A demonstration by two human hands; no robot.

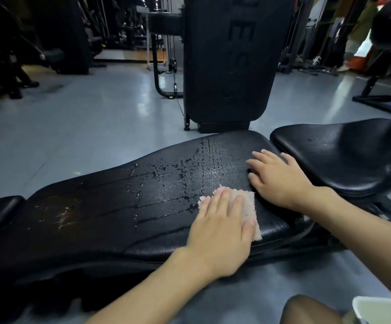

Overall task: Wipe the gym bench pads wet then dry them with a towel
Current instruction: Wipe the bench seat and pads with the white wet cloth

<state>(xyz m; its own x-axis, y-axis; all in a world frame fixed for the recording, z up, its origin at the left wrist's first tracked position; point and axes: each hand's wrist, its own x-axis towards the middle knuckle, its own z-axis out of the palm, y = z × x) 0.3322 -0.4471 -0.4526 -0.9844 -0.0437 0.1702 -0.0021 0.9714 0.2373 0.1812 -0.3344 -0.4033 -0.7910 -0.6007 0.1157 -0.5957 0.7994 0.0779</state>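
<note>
A long black bench pad (110,206) stretches across the middle of the view, with streaks and beads of water on its right half. My left hand (222,228) lies flat on a small pinkish cloth (249,206), pressing it onto the pad near the right end. My right hand (276,176) rests with spread fingers on the pad's right edge, holding nothing. A second black seat pad (353,155) sits just to the right, separated by a narrow gap. The left part of the long pad shows worn, scuffed marks.
An upright black padded machine part (227,59) stands right behind the bench. Gym machines (26,47) fill the back left and right on a grey floor (72,118). A white container's corner (384,309) shows at the bottom right, beside my knee (306,309).
</note>
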